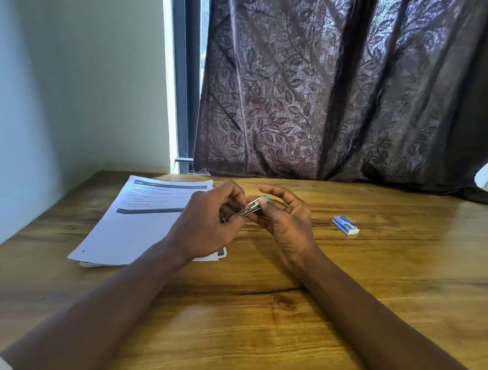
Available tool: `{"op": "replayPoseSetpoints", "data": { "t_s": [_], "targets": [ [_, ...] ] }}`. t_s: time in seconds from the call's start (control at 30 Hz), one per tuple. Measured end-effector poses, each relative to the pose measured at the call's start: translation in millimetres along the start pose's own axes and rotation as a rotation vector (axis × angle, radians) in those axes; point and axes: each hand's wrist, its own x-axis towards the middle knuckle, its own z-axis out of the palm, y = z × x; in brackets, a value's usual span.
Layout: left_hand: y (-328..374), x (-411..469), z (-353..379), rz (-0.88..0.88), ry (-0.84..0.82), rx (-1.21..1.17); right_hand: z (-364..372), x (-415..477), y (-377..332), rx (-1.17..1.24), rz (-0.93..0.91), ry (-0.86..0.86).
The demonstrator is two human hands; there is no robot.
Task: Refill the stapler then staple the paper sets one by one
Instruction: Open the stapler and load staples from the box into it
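Both forearms reach in from the near edge of the tabletop; I see the left hand and right hand meeting above its middle. Small metal stapler is held off the wood between them: left fingers curled round one end, right thumb and fingers pinching the other, near a blue tip. Whether it's opened, I can't tell. My read: light, rigid, slick metal with sprung parts, so grip the body sides and stay clear of the mouth. Staple box lies toward the right edge, untouched; strips inside likely brittle. Paper stack sits left, floppy.
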Motion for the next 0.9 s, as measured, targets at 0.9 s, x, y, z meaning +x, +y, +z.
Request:
{"op": "replayPoseSetpoints", "data": {
  "t_s": [0.9],
  "targets": [
    [-4.5,0.3,-1.6,-0.285,-0.018,-0.358,-11.7,9.3,-5.4,0.191,0.184,-0.008]
  ]
}}
